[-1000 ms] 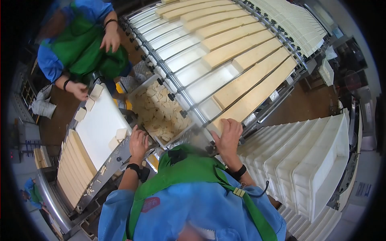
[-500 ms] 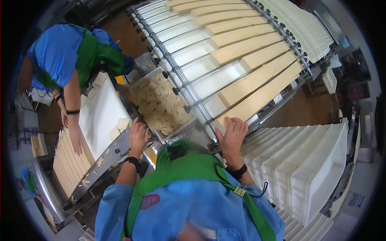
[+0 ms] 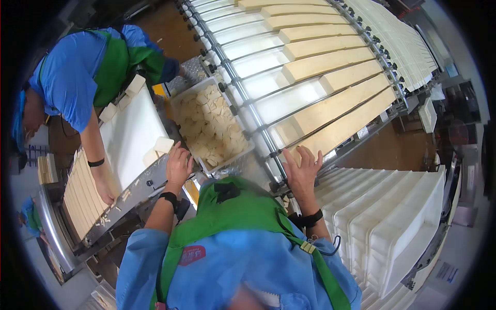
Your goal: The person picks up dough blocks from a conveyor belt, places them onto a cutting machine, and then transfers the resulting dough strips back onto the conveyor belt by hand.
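My right hand (image 3: 301, 169) lies flat, fingers spread, on the near end of a long pale slab (image 3: 338, 123) on the roller conveyor (image 3: 258, 129). My left hand (image 3: 179, 164) rests at the edge of the white belt (image 3: 132, 144), touching a small pale block (image 3: 163, 145); whether it grips the block I cannot tell. Between my hands stands a white crate (image 3: 209, 126) filled with several cut pale pieces. More long slabs lie in rows further up the conveyor.
A co-worker in blue with a green apron (image 3: 111, 64) leans over the white belt from the left, one hand (image 3: 103, 188) on stacked slabs (image 3: 82, 199). Stacked white trays (image 3: 392, 217) stand at the right. Another person (image 3: 28, 217) is far left.
My right hand has opened its fingers on the slab end. The co-worker has bent down and reached across to the stacked slabs. My view has shifted so the conveyor sits further right.
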The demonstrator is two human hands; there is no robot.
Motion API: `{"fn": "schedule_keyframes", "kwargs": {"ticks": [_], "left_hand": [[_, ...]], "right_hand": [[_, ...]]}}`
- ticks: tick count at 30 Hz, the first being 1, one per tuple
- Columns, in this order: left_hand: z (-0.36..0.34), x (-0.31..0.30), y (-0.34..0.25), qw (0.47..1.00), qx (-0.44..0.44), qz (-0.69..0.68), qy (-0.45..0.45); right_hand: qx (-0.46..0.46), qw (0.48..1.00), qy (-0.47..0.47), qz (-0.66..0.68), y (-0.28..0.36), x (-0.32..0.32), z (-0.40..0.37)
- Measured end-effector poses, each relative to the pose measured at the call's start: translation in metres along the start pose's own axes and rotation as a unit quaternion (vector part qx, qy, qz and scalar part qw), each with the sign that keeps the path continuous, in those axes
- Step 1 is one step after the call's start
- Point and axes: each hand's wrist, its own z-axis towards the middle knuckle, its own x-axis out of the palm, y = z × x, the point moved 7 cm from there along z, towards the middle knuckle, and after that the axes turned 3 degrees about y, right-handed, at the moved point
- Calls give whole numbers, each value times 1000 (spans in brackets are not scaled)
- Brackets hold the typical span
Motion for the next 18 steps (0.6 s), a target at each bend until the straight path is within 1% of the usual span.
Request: {"fn": "schedule_keyframes", "kwargs": {"ticks": [1, 3, 7, 9, 13, 15, 16, 18], "left_hand": [[0, 1, 1, 1000, -6, -1, 0], [-1, 1, 4, 1000, -13, -14, 1], [-3, 1, 8, 1000, -11, -17, -7], [-4, -1, 8, 999, -19, -19, -19], [-3, -3, 6, 999, -4, -33, -12], [-6, -2, 6, 999, -3, -38, -5], [-7, 0, 7, 999, 6, -52, -1], [-12, -2, 7, 998, 9, -67, -1]], "right_hand": [[-5, 1000, 4, 1, -4, 3, -1], [-66, 998, 18, -2, -2, 10, -2], [-79, 996, 31, 32, 0, 12, 3], [-57, 998, 21, 29, -1, 8, 5], [-48, 998, 41, 3, -1, 13, 8], [-50, 994, 96, -22, -3, 23, 9], [-56, 993, 99, -22, -4, 25, 9], [-23, 991, 133, 18, -10, 34, 10]]}}
